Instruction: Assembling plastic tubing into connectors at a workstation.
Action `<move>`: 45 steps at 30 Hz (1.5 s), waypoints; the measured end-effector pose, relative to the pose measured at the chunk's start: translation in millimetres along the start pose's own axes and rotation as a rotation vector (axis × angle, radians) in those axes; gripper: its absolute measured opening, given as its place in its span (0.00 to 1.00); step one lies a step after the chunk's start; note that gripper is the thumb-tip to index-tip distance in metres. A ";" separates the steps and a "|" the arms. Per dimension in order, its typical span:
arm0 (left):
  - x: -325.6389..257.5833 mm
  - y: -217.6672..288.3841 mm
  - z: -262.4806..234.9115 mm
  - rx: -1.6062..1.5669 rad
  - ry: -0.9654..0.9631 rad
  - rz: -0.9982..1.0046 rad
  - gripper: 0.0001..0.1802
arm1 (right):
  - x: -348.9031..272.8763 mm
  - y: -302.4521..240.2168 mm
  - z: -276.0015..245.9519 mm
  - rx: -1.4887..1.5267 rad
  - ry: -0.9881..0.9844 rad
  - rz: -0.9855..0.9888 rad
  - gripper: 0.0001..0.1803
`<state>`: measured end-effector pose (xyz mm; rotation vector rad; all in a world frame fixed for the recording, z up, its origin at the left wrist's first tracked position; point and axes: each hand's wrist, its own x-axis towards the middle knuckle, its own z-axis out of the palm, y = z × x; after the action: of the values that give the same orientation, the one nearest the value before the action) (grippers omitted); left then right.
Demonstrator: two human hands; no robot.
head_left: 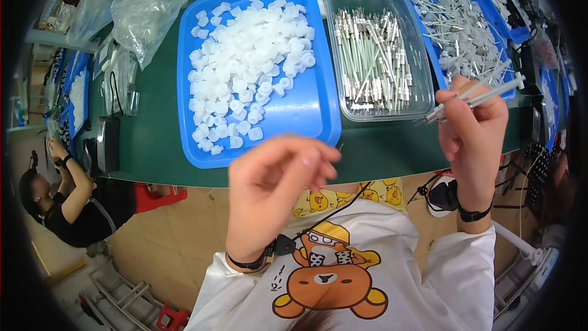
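Observation:
My right hand (476, 122) grips several thin pale rods with metal tips (481, 97) between thumb and fingers, held slantwise in front of the right-hand blue tray. My left hand (275, 187) hovers by the near edge of a blue tray (294, 129), its fingers curled in toward the thumb. What they hold, if anything, is hidden. Small translucent white plastic caps (245, 55) are heaped in that tray. Between the two trays sits a clear plastic box (422, 95) of loose thin rods with metal ends (373, 55).
The right-hand blue tray (436, 64) holds rods fitted with white caps (465, 30). Clear plastic bags (150, 12) lie at the back left of the green table (153, 141). A black box-shaped thing (108, 144) stands at its left edge. Another person (73, 199) works at far left.

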<state>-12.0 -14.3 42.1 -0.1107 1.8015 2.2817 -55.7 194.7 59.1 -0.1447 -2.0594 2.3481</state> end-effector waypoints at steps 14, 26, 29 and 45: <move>56.6 -27.3 -17.0 1.209 0.502 0.307 0.11 | -20.7 4.6 0.0 -0.102 0.085 -0.123 0.13; 47.9 -22.7 -13.9 0.769 0.491 0.488 0.11 | -22.6 9.8 -7.0 -0.017 0.103 -0.111 0.14; 31.3 -4.7 1.3 0.252 0.304 0.305 0.10 | -23.5 11.3 -9.1 -0.037 0.030 -0.162 0.14; 14.2 -11.8 21.8 0.096 -0.242 0.448 0.14 | -29.9 11.4 -16.3 -0.011 -0.225 -0.432 0.23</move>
<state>-21.3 11.3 33.3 0.6175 1.9489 2.3465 -24.1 207.2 47.5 0.5326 -1.9403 2.1620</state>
